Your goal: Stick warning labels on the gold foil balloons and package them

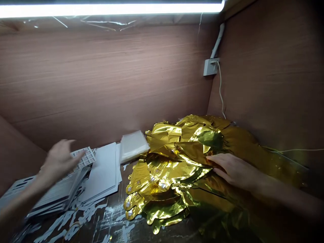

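Note:
My left hand (59, 158), slightly blurred, is over the stacks of paper at the left, its thumb and fingers apart. Just beyond its thumb lies a small printed sheet (87, 157) with a grid pattern. On the right, my right hand (231, 170) has its fingertips closed on the edge of a shiny gold foil balloon (191, 152), flat and uninflated. That balloon belongs to a heap of gold foil balloons (162, 202) with rounded, lobed edges. Part of the pinch is hidden by the foil.
White cards (101, 168) and a pack of clear plastic bags (134, 145) lie between the hands. Stacked sheets (54, 194) and white paper strips (88, 211) are at the front left. A socket (211, 67) with a cord is in the back corner, under a tube light (111, 10).

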Demonstrator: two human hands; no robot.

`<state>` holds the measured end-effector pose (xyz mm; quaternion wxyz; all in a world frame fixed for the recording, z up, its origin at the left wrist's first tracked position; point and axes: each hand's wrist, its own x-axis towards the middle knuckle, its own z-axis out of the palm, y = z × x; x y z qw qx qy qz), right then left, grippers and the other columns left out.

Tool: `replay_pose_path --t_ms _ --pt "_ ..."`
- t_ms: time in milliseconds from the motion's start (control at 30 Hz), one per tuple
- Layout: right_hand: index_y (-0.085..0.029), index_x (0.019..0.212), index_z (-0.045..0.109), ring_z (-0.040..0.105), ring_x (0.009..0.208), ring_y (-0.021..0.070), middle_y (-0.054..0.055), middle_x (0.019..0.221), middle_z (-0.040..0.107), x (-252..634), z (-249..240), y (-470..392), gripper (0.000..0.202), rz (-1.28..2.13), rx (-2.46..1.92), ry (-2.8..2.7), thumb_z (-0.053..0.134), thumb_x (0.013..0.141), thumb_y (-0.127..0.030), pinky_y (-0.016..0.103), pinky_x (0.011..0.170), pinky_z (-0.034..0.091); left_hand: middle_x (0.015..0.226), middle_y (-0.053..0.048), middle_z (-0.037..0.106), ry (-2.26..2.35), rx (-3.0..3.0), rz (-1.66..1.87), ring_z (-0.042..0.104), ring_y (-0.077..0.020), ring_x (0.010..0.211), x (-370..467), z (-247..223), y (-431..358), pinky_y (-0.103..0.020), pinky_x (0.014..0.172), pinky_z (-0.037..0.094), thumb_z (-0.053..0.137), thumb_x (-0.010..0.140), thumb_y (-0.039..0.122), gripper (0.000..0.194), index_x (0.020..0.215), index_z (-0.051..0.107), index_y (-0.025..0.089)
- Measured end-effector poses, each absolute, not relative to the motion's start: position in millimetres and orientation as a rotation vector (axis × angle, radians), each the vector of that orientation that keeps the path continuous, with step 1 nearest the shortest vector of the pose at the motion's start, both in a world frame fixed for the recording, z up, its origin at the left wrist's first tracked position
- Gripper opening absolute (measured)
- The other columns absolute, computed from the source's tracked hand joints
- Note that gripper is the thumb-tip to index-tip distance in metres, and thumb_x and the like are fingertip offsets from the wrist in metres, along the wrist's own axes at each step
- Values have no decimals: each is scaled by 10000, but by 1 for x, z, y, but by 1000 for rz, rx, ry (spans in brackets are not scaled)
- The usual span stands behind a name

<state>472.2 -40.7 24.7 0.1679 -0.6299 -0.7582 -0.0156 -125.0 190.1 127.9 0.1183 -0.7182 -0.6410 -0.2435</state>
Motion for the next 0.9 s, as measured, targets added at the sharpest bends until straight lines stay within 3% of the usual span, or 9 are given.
replay_pose_path --t_ms 100,167,267,367,500,600,667,767,900 --pt "-194 1251 722 726 1100 279 106 1243 750 474 31 -38 405 -33 -1763 -2107 423 993 -280 468 980 580 1493 -149 558 -1559 -2525 -720 475 -341 1424 -24 92 139 -504 1222 339 611 891 559 606 1330 606 140" --pt "-215 1224 740 745 1058 263 80 1201 771 474 35 -39 380 -15 -1713 -2084 444 994 -281 424 938 600 1565 -106 500 -1454 -2788 -659 481 -324 1430 35 70 110 -471 1208 373 574 923 609 647 1427 567 204" --pt "-242 1146 773 765 985 243 49 1124 796 473 44 -41 328 34 -1625 -2063 487 994 -293 371 880 610 1563 -159 502 -1356 -3025 -608 489 -381 1414 96 52 95 -525 1175 397 703 830 619 844 1515 485 178" --pt "-247 1132 778 765 961 240 36 1089 803 473 61 -45 321 62 -1608 -2031 494 1007 -330 349 854 592 1443 -176 616 -1374 -3097 -862 580 -370 1310 126 51 113 -539 1126 428 707 847 453 744 1495 499 150" --pt "-245 1029 794 733 834 237 29 950 799 477 99 -51 292 178 -1720 -1931 584 978 -442 329 750 537 1229 -137 746 -1499 -3173 -1039 702 -285 1099 133 56 149 -419 970 534 595 927 403 432 1260 707 151" --pt "-220 863 771 646 681 202 21 752 735 477 125 -53 316 319 -1773 -1865 690 895 -523 292 605 458 921 -128 795 -1556 -3333 -859 735 -235 777 133 53 162 -324 681 563 593 912 414 378 987 804 108" --pt "-198 761 727 563 599 162 3 640 654 473 136 -50 354 391 -1781 -1880 760 830 -544 264 532 392 807 -103 785 -1552 -3410 -755 713 -208 677 133 50 162 -287 608 540 616 887 389 348 904 815 105" --pt "-180 636 623 454 548 110 -32 568 533 456 144 -42 415 392 -1670 -2103 837 769 -510 236 487 318 869 -71 797 -1537 -3377 -760 732 -213 772 131 51 151 -284 698 559 619 886 356 294 956 824 156" --pt "-184 646 628 469 552 77 -53 594 542 416 152 -37 369 384 -1209 -2503 798 865 -428 219 519 334 1061 -112 764 -1592 -3061 -903 703 -300 1018 110 60 126 -406 926 531 586 939 392 336 1142 776 203"
